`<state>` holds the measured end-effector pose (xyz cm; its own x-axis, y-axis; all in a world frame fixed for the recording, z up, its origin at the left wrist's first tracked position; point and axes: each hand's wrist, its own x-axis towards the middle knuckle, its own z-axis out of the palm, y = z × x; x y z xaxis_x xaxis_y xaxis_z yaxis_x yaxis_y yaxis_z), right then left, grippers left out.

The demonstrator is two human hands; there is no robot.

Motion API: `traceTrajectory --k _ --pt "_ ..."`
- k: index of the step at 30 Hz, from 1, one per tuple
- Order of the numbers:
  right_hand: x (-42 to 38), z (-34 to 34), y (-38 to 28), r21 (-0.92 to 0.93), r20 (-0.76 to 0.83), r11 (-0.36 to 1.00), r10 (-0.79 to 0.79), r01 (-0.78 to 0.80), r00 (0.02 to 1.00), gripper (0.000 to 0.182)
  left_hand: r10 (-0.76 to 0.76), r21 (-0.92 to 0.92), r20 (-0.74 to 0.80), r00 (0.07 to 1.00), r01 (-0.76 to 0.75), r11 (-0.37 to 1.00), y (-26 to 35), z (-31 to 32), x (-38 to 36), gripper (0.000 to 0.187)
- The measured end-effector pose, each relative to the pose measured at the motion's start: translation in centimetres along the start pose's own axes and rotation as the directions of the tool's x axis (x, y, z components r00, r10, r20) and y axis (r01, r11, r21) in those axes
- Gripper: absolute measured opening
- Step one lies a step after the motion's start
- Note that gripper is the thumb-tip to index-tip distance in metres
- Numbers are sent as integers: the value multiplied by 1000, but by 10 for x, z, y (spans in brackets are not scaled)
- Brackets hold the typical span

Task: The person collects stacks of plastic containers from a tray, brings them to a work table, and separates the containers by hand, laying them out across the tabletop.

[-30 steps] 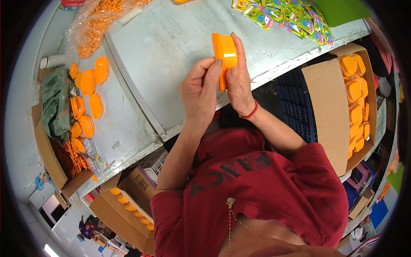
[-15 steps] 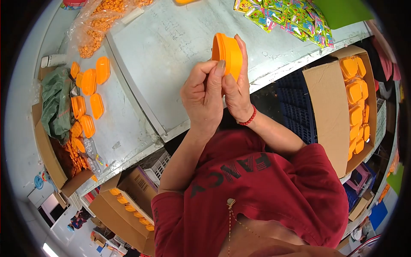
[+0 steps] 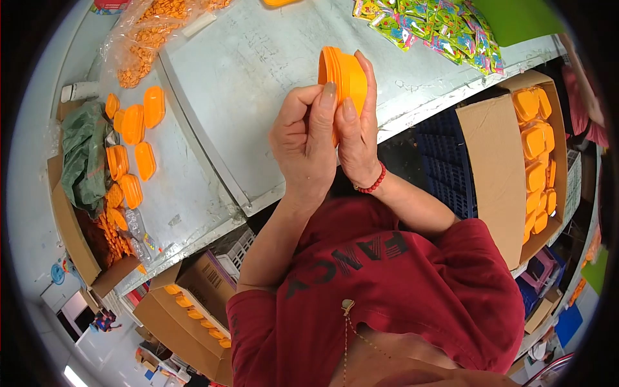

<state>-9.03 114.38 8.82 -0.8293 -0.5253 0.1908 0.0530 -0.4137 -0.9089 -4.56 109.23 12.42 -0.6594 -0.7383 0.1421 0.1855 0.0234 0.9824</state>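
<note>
Both hands grip an orange plastic box [image 3: 348, 74] with rounded ends, stood on its side above the table. My left hand [image 3: 306, 138] is closed on the near left side, thumb pressed against the rim. My right hand [image 3: 358, 129] wraps the right side, its fingers behind the box and its thumb on the face towards me. Ridged edges run along the box's left side, where two parts seem to meet. The lower part of the box is hidden by the hands.
Several orange box pieces [image 3: 133, 124] lie on the table's left part, near a bag of small orange pieces [image 3: 151, 45] and a green plastic bag [image 3: 84, 155]. Colourful packets [image 3: 445, 29] are piled at the back right. Cartons [image 3: 490, 174] of orange boxes stand right and lower left.
The box has turned slightly in my hands, showing more of its ridged edge. My left thumb and right thumb have shifted a little upward along it.
</note>
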Motion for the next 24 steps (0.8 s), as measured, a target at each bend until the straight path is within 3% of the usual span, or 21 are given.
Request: traceTrajectory --k 6,9,12,14,15,17,20,24 --pt "3 -1 8 40 -23 999 38 -37 999 65 -64 -114 -24 998 61 992 -3 -4 5 13" --pt "7 -7 14 160 -110 987 23 -5 994 67 48 -2 -98 994 -48 999 -3 -11 8 14" --pt "5 -11 9 80 49 996 40 -44 998 72 50 57 -10 999 -50 997 -2 -16 6 14" --pt "4 -10 9 16 67 1000 24 -25 997 73 -119 -99 42 992 123 987 0 -16 8 13" --pt "3 -10 8 -48 85 999 13 -9 996 73 -120 -100 44 992 124 987 2 -15 8 13" --pt "2 -11 6 40 86 999 27 -30 996 75 -45 33 91 995 42 999 8 -15 7 11" --pt "0 -11 6 35 101 999 31 -34 994 75 28 79 114 993 -38 996 7 -16 7 10" --pt "0 -9 3 84 89 996 35 -42 995 76 24 70 111 994 -31 997 5 -18 5 9"
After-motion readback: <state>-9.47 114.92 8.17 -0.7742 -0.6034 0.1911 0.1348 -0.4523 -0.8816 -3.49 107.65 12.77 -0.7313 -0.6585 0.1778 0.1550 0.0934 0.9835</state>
